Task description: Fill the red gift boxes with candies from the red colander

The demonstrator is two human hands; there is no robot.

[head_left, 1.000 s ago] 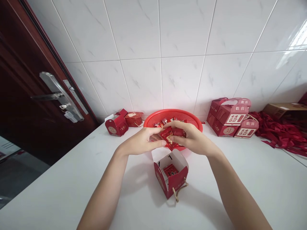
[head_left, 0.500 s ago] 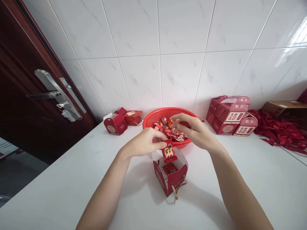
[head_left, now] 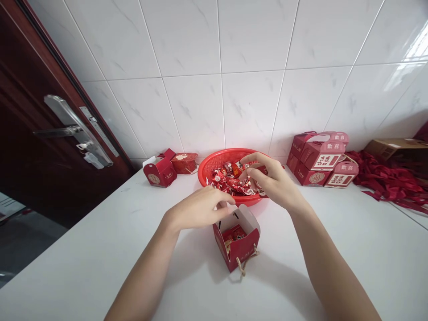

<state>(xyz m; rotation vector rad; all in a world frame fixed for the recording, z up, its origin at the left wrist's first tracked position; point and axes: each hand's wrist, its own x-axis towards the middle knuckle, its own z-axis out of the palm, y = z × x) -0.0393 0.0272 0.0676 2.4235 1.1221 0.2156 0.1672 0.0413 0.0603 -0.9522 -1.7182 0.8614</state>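
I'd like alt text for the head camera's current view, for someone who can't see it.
A bare left hand is at an open red gift box holding red packets; the right hand is over a red plastic basket of wrapped candies. On the white table, more red gift boxes stand by a tiled wall.

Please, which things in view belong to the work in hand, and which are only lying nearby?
In use, it seems:
- open box, beside the left hand
- red basket of wrapped packets, under the right hand

Probably just nearby:
- stacked boxes
- two boxes at left
- red ribbon heap
- cardboard box
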